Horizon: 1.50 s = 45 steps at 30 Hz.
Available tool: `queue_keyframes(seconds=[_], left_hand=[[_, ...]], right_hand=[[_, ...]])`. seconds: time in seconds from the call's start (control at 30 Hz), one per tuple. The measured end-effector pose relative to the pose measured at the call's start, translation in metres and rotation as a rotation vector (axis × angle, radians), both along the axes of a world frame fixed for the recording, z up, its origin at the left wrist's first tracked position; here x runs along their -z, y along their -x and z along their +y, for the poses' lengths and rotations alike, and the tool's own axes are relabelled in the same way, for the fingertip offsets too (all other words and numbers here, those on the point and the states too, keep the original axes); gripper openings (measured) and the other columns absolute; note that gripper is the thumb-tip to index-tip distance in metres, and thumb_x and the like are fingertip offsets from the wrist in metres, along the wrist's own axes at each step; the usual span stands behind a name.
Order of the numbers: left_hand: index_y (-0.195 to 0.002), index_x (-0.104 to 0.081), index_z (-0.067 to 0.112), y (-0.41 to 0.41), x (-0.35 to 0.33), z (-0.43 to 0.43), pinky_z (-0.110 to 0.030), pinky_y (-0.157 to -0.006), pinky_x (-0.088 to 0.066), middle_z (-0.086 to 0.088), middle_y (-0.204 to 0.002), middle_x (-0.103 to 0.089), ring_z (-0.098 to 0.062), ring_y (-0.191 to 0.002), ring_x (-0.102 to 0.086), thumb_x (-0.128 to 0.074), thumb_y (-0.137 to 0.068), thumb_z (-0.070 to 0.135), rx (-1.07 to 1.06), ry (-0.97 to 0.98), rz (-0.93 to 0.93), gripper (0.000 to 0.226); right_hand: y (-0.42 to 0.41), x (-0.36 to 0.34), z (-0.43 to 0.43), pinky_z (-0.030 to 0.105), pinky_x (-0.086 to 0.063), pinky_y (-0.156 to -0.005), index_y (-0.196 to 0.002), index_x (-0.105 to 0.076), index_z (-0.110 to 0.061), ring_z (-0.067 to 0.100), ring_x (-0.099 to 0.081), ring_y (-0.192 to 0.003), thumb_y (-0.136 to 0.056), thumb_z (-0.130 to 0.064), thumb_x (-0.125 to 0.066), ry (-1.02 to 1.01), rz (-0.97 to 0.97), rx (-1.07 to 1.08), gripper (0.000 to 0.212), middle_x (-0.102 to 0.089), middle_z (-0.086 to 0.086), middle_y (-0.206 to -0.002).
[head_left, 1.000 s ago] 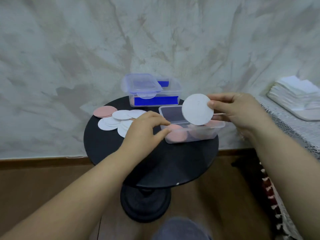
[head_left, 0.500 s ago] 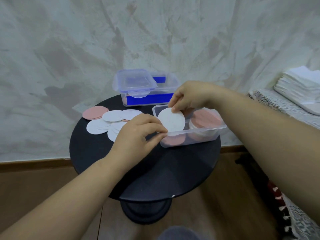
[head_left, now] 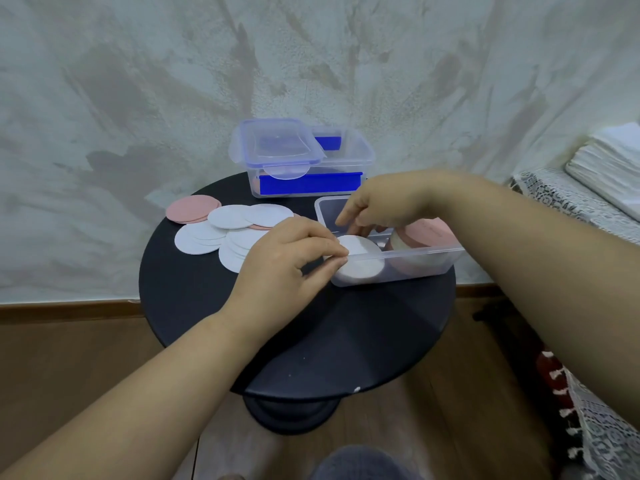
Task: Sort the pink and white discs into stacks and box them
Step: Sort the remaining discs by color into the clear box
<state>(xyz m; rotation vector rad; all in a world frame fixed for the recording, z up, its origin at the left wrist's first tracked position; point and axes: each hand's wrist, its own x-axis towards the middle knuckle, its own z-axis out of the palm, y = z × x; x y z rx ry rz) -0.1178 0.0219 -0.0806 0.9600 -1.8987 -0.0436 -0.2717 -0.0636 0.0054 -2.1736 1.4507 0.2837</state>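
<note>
The left hand (head_left: 291, 261) pinches the clear box (head_left: 422, 268) rim; the right hand (head_left: 381, 206), fingers nearly straight, has lowered the white disc (head_left: 362, 258) inside. More loose discs (head_left: 221, 233) remain on the desk (head_left: 311, 334).

Mottled, perhaps plaster wall (head_left: 138, 81); wood floor (head_left: 69, 358); black table (head_left: 329, 334).

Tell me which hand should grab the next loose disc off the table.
Left, probably. The left hand pinches the rim of the box right beside the loose discs; the right hand is farther off, fingers inside it on the white stack.
</note>
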Motion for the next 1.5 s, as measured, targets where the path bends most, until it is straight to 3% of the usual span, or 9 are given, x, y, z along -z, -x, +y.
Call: queue_keyframes(seconds=[0.2, 0.57, 0.8, 0.9, 1.03, 1.17, 1.27, 1.37, 1.5], left_hand=[[-0.084, -0.074, 0.011, 0.0, -0.001, 0.002, -0.016, -0.076, -0.044, -0.001, -0.085, -0.066, -0.008, -0.082, -0.055, -0.062, -0.081, 0.024, -0.006, -0.01, -0.002, 0.018], [-0.086, -0.074, 0.012, 0.0, -0.004, 0.004, -0.015, -0.079, -0.044, -0.001, -0.087, -0.067, -0.007, -0.084, -0.056, -0.06, -0.081, 0.027, -0.01, -0.049, -0.021, 0.02], [-0.095, -0.071, 0.021, -0.029, -0.013, 0.01, -0.011, -0.086, -0.041, 0.016, -0.095, -0.064, 0.0, -0.096, -0.056, -0.063, -0.084, 0.02, -0.128, -0.201, 0.127, 0.014], [-0.094, -0.071, 0.026, -0.051, -0.013, 0.008, -0.01, -0.081, -0.036, 0.015, -0.098, -0.063, -0.004, -0.099, -0.053, -0.063, -0.084, 0.013, -0.272, -0.331, 0.104, 0.017], [-0.104, -0.069, 0.02, -0.088, -0.011, 0.007, -0.025, -0.086, -0.036, 0.001, -0.115, -0.063, -0.02, -0.111, -0.052, -0.062, -0.085, 0.016, -0.458, -0.46, 0.023, 0.021], [-0.117, -0.062, 0.017, -0.12, -0.001, 0.011, -0.026, -0.09, -0.035, -0.003, -0.123, -0.059, -0.023, -0.115, -0.05, -0.06, -0.086, 0.018, -0.528, -0.509, -0.095, 0.031], [-0.123, -0.058, 0.016, -0.128, 0.008, 0.012, -0.024, -0.098, -0.032, -0.001, -0.13, -0.055, -0.021, -0.122, -0.046, -0.059, -0.087, 0.017, -0.49, -0.528, -0.128, 0.036], [-0.122, -0.059, 0.016, -0.129, 0.015, 0.013, -0.022, -0.099, -0.03, 0.0, -0.13, -0.054, -0.019, -0.122, -0.046, -0.058, -0.088, 0.019, -0.447, -0.525, -0.145, 0.035], [-0.118, -0.063, 0.018, -0.127, 0.02, 0.014, -0.022, -0.098, -0.031, 0.001, -0.126, -0.056, -0.018, -0.12, -0.046, -0.058, -0.088, 0.021, -0.422, -0.492, -0.131, 0.031]], right_hand=[[-0.001, -0.004, -0.001, 0.028, -0.051, -0.089, -0.12, -0.059, -0.014, 0.019, -0.064, -0.104, -0.089, 0.008, -0.03, -0.116, -0.075, 0.087, 0.047, -0.065, 0.011, -0.116], [-0.002, -0.01, 0.005, 0.028, -0.046, -0.097, -0.119, -0.06, -0.021, 0.011, -0.062, -0.104, -0.092, -0.008, -0.045, -0.024, -0.067, 0.022, 0.033, -0.066, 0.001, -0.114], [-0.015, -0.02, 0.026, 0.02, -0.051, -0.076, -0.097, -0.066, -0.019, 0.007, -0.063, -0.077, -0.092, -0.009, -0.048, 0.209, -0.481, 0.052, 0.021, -0.067, -0.006, -0.086], [-0.04, -0.012, 0.036, 0.019, -0.052, -0.074, -0.098, -0.066, -0.018, 0.007, -0.064, -0.077, -0.091, -0.008, -0.048, 0.204, -0.572, -0.005, 0.022, -0.067, -0.006, -0.086], [-0.077, 0.008, 0.04, 0.015, -0.043, -0.074, -0.115, -0.063, -0.02, 0.003, -0.057, -0.09, -0.091, -0.015, -0.05, 0.284, -0.437, -0.102, 0.027, -0.063, -0.007, -0.105], [-0.109, 0.035, 0.029, 0.03, -0.038, -0.095, -0.13, -0.051, -0.02, 0.021, -0.047, -0.122, -0.093, -0.023, -0.048, 0.339, -0.262, -0.072, 0.037, -0.051, 0.002, -0.136], [-0.127, 0.05, 0.019, 0.038, -0.042, -0.093, -0.112, -0.059, -0.021, 0.028, -0.049, -0.115, -0.092, -0.025, -0.047, 0.359, -0.247, -0.003, 0.024, -0.054, 0.006, -0.123], [-0.135, 0.063, 0.014, 0.044, -0.039, -0.099, -0.122, -0.053, -0.02, 0.026, -0.047, -0.12, -0.092, -0.032, -0.046, 0.384, -0.149, 0.012, 0.033, -0.05, 0.005, -0.131], [-0.132, 0.07, 0.015, 0.04, -0.046, -0.088, -0.114, -0.061, -0.021, 0.025, -0.055, -0.11, -0.092, -0.035, -0.047, 0.513, -0.147, -0.001, 0.029, -0.061, 0.002, -0.118]])
